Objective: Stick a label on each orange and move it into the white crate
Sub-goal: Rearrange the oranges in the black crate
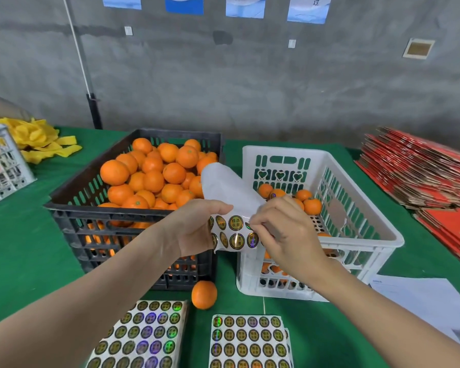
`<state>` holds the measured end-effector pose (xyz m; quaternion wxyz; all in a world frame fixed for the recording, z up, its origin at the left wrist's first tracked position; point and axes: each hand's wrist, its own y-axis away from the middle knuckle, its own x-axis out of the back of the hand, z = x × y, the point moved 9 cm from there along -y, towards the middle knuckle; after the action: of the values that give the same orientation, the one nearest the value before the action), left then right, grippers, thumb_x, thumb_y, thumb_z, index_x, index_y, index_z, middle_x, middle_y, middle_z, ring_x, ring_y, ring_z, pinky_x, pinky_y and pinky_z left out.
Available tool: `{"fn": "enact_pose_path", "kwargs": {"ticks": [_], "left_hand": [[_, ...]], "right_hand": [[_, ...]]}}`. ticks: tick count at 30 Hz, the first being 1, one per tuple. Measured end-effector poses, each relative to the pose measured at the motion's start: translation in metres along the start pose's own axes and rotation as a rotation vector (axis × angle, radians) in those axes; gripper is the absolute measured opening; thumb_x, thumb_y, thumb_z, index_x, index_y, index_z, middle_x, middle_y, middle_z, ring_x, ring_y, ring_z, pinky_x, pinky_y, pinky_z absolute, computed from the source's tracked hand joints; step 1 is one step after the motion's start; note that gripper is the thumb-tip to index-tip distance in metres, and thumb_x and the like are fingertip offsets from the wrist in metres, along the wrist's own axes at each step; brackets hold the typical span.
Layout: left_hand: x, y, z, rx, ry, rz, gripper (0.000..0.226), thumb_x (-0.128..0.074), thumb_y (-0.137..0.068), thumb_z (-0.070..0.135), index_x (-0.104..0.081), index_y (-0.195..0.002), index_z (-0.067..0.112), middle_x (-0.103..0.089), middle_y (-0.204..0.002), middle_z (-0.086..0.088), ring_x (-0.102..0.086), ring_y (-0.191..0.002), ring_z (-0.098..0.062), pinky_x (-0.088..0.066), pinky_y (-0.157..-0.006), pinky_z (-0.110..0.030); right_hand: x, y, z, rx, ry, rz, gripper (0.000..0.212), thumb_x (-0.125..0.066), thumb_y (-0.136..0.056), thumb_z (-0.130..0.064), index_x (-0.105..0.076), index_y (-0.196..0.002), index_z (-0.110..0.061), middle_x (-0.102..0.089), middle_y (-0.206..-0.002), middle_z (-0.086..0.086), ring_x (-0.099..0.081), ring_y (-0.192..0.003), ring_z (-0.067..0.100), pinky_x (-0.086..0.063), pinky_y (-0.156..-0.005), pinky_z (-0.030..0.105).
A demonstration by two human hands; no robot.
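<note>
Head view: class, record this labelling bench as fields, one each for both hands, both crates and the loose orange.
Left hand: grips the label sheet
Right hand: pinches the same sheet at a label
Black crate: heaped with oranges
White crate: a few oranges inside
Loose orange: on the green table before the black crate

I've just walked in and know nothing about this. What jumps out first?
The black crate, heaped with oranges, left of centre on the green table, grabs the eye first. Mid-picture, the left hand and right hand hold a sheet of shiny round labels, the right pinching at its edge. To the right stands the white crate, holding only a few oranges.
</note>
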<state>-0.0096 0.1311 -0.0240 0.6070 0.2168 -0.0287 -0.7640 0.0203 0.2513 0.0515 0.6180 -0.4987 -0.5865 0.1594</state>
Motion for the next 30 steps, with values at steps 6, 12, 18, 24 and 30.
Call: {"fn": "enact_pose_path", "kwargs": {"ticks": [6, 12, 18, 24, 30], "left_hand": [[0.002, 0.017, -0.013, -0.085, -0.055, -0.094, 0.028, -0.056, -0.084, 0.01, -0.06, -0.112, 0.01, -0.074, -0.099, -0.01, -0.072, -0.087, -0.024, -0.058, -0.066, -0.032], [-0.004, 0.028, -0.078, -0.024, -0.504, -0.239, 0.025, -0.059, -0.093, 0.011, -0.059, -0.116, 0.02, -0.069, -0.116, 0.002, -0.063, -0.112, -0.016, -0.049, -0.099, -0.032], [0.036, 0.024, -0.06, 0.062, -1.017, -0.191, 0.04, -0.061, -0.091, 0.042, -0.067, -0.108, 0.006, -0.072, -0.105, -0.009, -0.068, -0.093, -0.021, -0.055, -0.086, -0.031], [0.094, 0.021, 0.031, -0.09, -0.818, 0.147, 0.032, -0.047, -0.101, 0.027, -0.065, -0.086, 0.004, -0.073, -0.074, -0.01, -0.066, -0.052, -0.018, -0.045, -0.041, -0.021], [0.144, 0.01, 0.088, -0.33, -0.64, 0.393, 0.021, -0.049, -0.099, 0.013, -0.063, -0.083, 0.009, -0.072, -0.07, -0.006, -0.062, -0.048, -0.011, -0.046, -0.041, -0.019]], "right_hand": [[0.005, -0.012, 0.038, -0.449, -0.497, -0.109, 0.055, -0.066, -0.083, -0.026, -0.043, -0.132, -0.035, -0.053, -0.13, -0.011, -0.047, -0.122, 0.003, -0.043, -0.098, 0.027], [-0.052, 0.007, 0.029, -0.516, -0.676, -0.671, 0.092, -0.069, -0.084, -0.018, -0.005, -0.146, -0.04, -0.067, -0.105, -0.011, -0.06, -0.104, 0.006, -0.045, -0.094, 0.03], [-0.09, 0.036, 0.033, -0.578, -0.503, -0.77, 0.084, -0.071, -0.083, -0.011, -0.02, -0.144, -0.038, -0.048, -0.075, -0.004, -0.046, -0.059, 0.002, -0.038, -0.058, 0.018], [-0.101, 0.042, 0.018, -0.332, -0.171, -0.838, 0.096, -0.064, -0.088, -0.017, 0.008, -0.134, -0.063, -0.054, -0.102, -0.009, -0.054, -0.08, 0.008, -0.048, -0.075, 0.026], [-0.066, -0.047, 0.039, -0.271, -0.376, -0.238, 0.071, -0.061, -0.088, -0.003, -0.025, -0.131, -0.047, -0.063, -0.091, -0.004, -0.059, -0.085, 0.0, -0.046, -0.072, 0.01]]}}
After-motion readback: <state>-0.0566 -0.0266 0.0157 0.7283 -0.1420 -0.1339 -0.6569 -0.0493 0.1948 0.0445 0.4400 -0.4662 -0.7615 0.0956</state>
